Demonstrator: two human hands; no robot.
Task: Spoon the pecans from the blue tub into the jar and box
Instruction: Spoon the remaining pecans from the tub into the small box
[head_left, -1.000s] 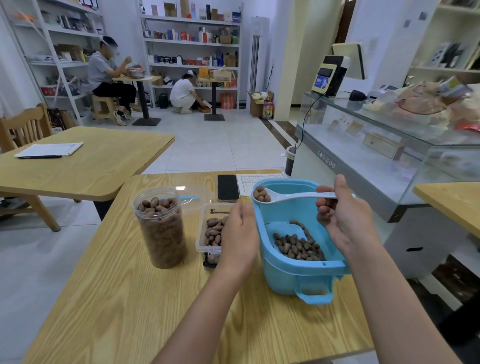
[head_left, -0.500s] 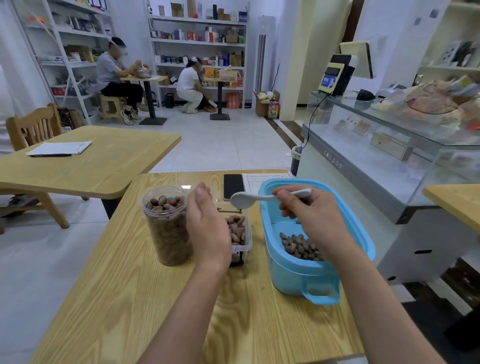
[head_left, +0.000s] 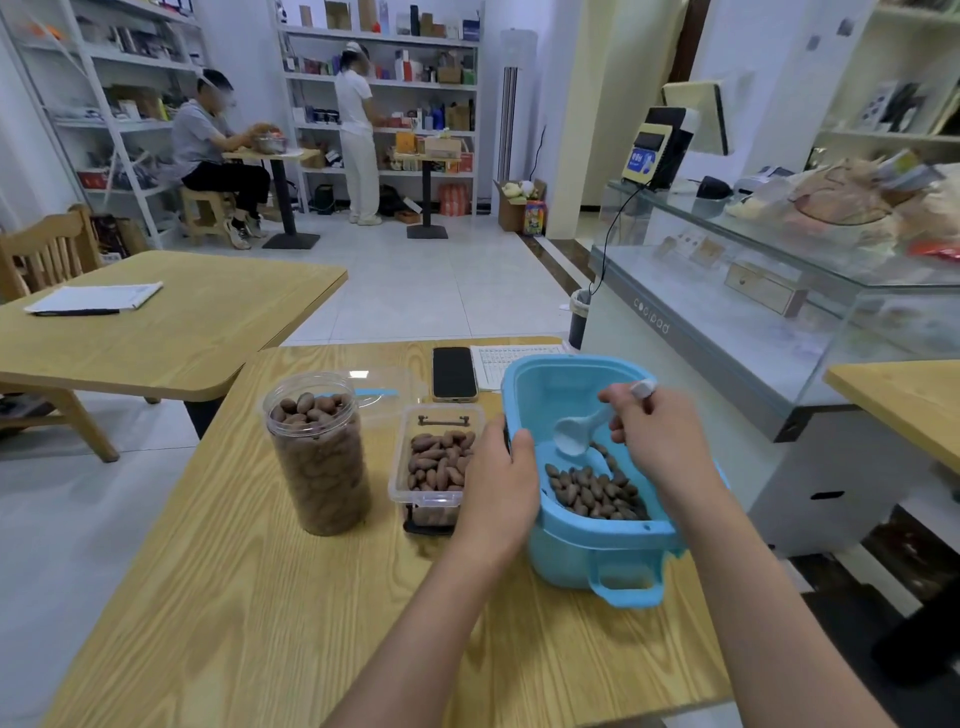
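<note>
Your desk (head_left: 218, 597) fills the lower frame, its far edge at 12 o'clock and its right edge running just under the blue tub (head_left: 582, 551), whose handle at 5 o'clock sits close to that edge. Bare wood lies open toward 7 o'clock, in front of the jar and box. The tub stands at 3 o'clock of the desk's middle, with a heap of pecans (head_left: 597, 491) against its near wall. The jar (head_left: 318, 457) stands upright at 10 o'clock, filled nearly to its rim, apart from the box (head_left: 434, 462), which sits between jar and tub and holds a shallow layer of nuts. A clear lid (head_left: 384, 389) lies behind the jar, a phone (head_left: 454, 373) at 12 o'clock, and a printed sheet (head_left: 511, 358) just right of it at the far edge.

Your left hand (head_left: 501, 488) grips the tub's left rim, thumb curled over it, beside the box. Your right hand (head_left: 660, 436) pinches the handle of the white spoon (head_left: 576, 434), whose bowl hangs tilted inside the tub, just above the pecans.
</note>
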